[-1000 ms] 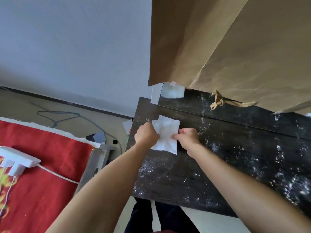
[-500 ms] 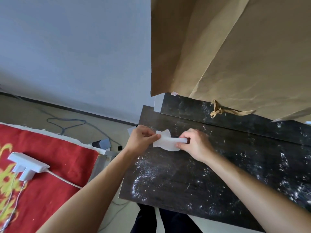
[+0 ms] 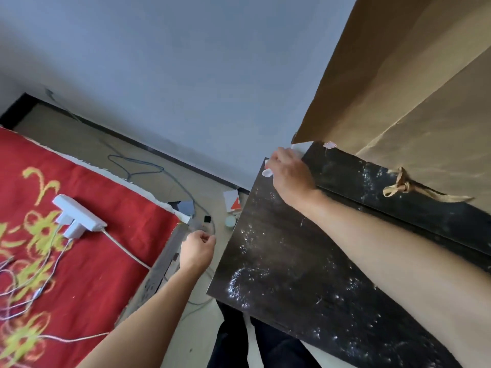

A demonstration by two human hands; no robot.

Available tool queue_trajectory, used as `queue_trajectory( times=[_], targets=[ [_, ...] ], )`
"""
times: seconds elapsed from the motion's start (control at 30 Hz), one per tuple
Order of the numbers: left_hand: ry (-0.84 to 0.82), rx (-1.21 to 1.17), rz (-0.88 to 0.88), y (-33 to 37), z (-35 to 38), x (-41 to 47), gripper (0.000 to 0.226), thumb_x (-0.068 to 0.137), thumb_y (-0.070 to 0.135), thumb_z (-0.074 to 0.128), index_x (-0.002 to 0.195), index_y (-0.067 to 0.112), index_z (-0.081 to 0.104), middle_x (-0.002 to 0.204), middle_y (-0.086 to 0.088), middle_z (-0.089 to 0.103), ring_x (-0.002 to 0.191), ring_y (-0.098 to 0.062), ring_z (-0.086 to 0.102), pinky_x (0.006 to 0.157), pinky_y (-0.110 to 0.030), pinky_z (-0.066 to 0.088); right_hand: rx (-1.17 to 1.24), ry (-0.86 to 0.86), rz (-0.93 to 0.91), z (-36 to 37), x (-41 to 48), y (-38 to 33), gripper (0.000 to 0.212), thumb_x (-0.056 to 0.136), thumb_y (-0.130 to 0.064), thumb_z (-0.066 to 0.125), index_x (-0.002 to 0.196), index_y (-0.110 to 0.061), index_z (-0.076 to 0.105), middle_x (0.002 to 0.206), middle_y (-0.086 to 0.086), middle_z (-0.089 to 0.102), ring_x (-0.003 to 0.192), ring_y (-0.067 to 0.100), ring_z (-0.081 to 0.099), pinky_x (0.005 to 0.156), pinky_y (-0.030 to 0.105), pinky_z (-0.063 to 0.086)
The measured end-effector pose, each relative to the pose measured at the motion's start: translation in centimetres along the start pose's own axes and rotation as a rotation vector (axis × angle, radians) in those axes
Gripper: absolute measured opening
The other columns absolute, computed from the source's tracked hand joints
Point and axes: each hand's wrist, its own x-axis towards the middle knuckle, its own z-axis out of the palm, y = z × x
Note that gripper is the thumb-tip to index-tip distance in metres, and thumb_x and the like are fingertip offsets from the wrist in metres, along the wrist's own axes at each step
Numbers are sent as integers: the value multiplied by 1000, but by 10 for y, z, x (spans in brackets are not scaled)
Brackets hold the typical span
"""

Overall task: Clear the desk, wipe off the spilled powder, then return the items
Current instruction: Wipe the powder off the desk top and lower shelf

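R hand [image 3: 289, 173]: I'm gripping wipe [image 3: 267, 172] at desk [image 3: 279, 261] corner, 11 o'clock.
L hand [image 3: 198, 249]: I'm hanging it loosely curled, empty, 9 o'clock off desk.

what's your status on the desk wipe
Right hand grips folded tissue at far left corner of desk. Left hand idle off the desk, loosely curled, empty. Powder unwiped across surface; paper bag stands at back.

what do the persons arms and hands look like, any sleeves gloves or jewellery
The left forearm and right forearm are bare as far as the view shows, with no sleeve in sight. The left hand and right hand wear no gloves, and no watch, bracelet or ring shows on either.
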Motion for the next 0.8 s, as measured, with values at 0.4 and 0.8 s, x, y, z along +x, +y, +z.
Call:
queue_trajectory(
  times=[0.4, 0.8],
  targets=[
    [-32, -90, -135, -54, 46, -17, 43, 96, 31, 37, 73, -1, 53, 76, -14, 61, 78, -32, 55, 68, -36, 39, -7, -257, 89, 76, -37, 4, 42, 96, -1, 41, 137, -9, 38, 156, 7, 22, 145, 23, 19, 116, 38, 28],
    [83, -56, -155, -52, 49, -22, 35, 93, 30, 32, 68, 11, 46, 78, -11, 60, 80, -34, 55, 68, -39, 41, 110, -131, 159, 67, 17, 8, 41, 83, 15, 50, 118, -4, 62, 140, 10, 51, 128, 26, 48, 106, 37, 42]
  ],
)
